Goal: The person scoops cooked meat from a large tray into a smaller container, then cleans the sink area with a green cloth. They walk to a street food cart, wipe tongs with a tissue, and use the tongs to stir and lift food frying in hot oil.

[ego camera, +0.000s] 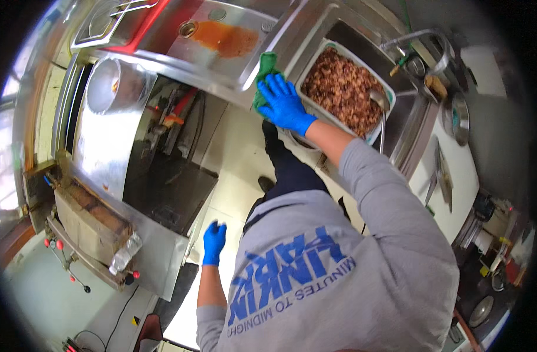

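My right hand, in a blue glove, lies with spread fingers on a green cloth, pressing it against the metal sink rim. Just right of that hand, a white rectangular tub of chopped brown food stands in a sink basin, and a metal ladle rests in the food. My left hand, also gloved in blue, hangs low beside my body, away from the counter. Its fingers look loosely curled, their inner side is hidden, and nothing shows in it.
Orange-red liquid lies in the shallow steel sink beyond the cloth. At left, a metal pot stands on a steel worktop, with a clear plastic bottle nearer me. Knives lie on a white board at right, near a faucet.
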The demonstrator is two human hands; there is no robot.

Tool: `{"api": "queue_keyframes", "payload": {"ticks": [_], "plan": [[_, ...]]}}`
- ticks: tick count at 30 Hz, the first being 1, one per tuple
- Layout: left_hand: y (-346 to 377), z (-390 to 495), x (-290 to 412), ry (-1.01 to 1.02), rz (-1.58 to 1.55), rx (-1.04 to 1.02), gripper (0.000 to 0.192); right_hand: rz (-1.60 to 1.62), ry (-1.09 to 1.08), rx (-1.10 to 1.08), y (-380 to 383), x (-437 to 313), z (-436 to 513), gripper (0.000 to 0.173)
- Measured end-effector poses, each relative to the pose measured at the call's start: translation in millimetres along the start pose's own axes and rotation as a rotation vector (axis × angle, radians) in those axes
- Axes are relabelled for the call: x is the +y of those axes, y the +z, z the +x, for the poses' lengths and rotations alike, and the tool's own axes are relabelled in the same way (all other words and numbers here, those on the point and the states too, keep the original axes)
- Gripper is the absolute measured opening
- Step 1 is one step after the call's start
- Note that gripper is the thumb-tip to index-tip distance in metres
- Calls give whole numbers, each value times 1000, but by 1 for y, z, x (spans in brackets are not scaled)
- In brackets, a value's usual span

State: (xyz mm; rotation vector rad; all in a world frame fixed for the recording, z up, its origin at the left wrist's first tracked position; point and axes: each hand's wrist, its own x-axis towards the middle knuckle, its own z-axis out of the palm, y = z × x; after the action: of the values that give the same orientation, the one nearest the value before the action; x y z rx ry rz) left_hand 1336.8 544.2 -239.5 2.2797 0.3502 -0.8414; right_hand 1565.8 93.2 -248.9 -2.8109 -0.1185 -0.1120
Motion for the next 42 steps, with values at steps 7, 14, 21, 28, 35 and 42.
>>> {"api": "queue_keyframes", "payload": {"ticks": [7,14,21,28,35,42], "plan": [[-3,20,62,-418,-172,-135,42,-30,-134,159,-12,135,109,62],[-21,90,194,-268,-352,-121,36,-203,32,242,-66,275,187,55],[-26,110,207,-326,-335,-190,37,-425,157,313,-93,357,139,47],[-39,120,176,-391,-206,-206,37,-554,309,135,-102,385,59,57],[-45,133,188,-272,-238,-214,37,-178,692,-222,-146,380,65,58],[-44,119,176,-344,-328,-172,38,546,882,11,-165,377,149,75]]}}
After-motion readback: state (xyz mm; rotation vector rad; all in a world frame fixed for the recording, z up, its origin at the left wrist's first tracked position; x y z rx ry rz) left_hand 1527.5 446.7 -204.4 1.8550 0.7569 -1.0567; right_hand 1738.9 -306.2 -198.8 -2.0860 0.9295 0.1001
